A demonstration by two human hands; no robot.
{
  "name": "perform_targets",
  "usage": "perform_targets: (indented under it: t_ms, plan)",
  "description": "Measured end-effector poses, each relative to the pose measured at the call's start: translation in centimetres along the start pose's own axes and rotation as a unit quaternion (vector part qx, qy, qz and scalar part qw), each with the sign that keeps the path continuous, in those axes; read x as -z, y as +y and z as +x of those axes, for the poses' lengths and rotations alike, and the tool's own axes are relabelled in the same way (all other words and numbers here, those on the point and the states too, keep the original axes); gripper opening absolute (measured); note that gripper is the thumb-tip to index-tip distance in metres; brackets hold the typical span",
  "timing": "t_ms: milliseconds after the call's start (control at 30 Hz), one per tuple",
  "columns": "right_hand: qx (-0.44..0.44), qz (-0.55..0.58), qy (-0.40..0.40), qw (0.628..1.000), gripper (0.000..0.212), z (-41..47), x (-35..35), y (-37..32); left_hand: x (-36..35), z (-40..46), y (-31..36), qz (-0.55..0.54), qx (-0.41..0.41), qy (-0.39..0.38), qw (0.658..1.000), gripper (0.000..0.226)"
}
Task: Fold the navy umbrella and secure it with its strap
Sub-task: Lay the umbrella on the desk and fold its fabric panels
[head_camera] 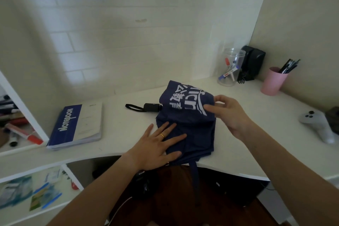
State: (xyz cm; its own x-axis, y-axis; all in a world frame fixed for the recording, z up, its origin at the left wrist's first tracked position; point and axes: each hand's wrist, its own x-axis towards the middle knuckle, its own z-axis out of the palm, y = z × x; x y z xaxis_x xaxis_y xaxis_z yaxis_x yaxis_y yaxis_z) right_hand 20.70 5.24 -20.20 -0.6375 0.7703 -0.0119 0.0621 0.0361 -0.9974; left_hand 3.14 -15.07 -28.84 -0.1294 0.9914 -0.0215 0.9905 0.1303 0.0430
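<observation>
While our left hand lies flat with straight fingers pressing the near part of the navy umbrella, our right hand pinches the canopy's right edge between thumb and fingers. It rests mid-table, black handle pointing left (wrist loop beyond it), its strap hanging over the near edge. Left lies a notebook.

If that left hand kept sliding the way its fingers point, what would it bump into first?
Probably the right hand, which pinches the navy umbrella fabric just ahead. The left hand already lies flat on that fabric; depth is unclear.
</observation>
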Motion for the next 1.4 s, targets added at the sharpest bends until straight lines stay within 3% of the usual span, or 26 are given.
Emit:
perform_targets:
  t_ms: [267, 367, 433, 500, 567, 633, 733, 833, 967, 1100, 1233, 1300, 1400]
  plan:
    - [-0.048, -0.077, -0.058, 0.994, 0.048, -4.8, 0.9, 4.4, 0.0, -0.7, 0.2, 0.031, -0.017, 0.04, 0.999, 0.071]
    - [-0.022, -0.094, -0.084, 0.992, 0.032, -5.0, 1.1, 5.0, 0.0, -1.5, 0.6, 0.039, -0.026, 0.101, 0.994, 0.066]
    - [-0.01, -0.1, -0.099, 0.99, 0.026, -5.0, 1.0, 5.2, -0.2, -2.4, 1.1, 0.005, 0.013, 0.179, 0.984, 0.06]
    - [-0.002, -0.106, -0.108, 0.989, 0.026, -5.1, 1.0, 5.4, 0.2, -3.4, 1.9, -0.132, 0.105, 0.285, 0.944, 0.051]
    - [-0.003, -0.116, -0.119, 0.986, 0.025, -5.2, 1.0, 5.4, 1.4, -3.7, 2.8, -0.342, 0.183, 0.34, 0.857, 0.057]
    - [-0.009, -0.119, -0.127, 0.985, 0.025, -5.3, 1.2, 5.3, 2.9, -3.3, 3.2, -0.487, 0.195, 0.305, 0.795, 0.07]
    - [-0.008, -0.108, -0.131, 0.986, 0.024, -5.5, 1.1, 5.1, 3.8, -2.6, 3.4, -0.584, 0.196, 0.237, 0.752, 0.065]
    - [0.015, -0.084, -0.13, 0.988, 0.034, -5.6, 1.2, 5.2, 3.4, -2.6, 3.2, -0.63, 0.215, 0.23, 0.71, 0.052]
    - [0.017, -0.036, -0.109, 0.993, 0.033, -5.3, 1.5, 5.0, 2.9, -3.2, 3.0, -0.605, 0.218, 0.258, 0.721, 0.016]
    - [0.002, -0.034, -0.072, 0.997, 0.023, -4.8, 1.1, 4.6, 2.6, -3.4, 2.8, -0.505, 0.164, 0.3, 0.792, 0.02]
    - [0.011, -0.064, -0.013, 0.998, 0.025, -4.3, 0.4, 4.0, 2.8, -2.9, 2.9, -0.47, 0.079, 0.253, 0.842, 0.035]
    - [0.024, -0.061, 0.0, 0.998, 0.026, -4.2, 0.4, 3.5, 2.9, -2.4, 2.9, -0.462, 0.08, 0.246, 0.848, 0.042]
    - [0.051, -0.052, -0.045, 0.996, 0.023, -4.2, 0.9, 3.0, 2.9, -1.8, 2.8, -0.46, 0.104, 0.246, 0.847, 0.024]
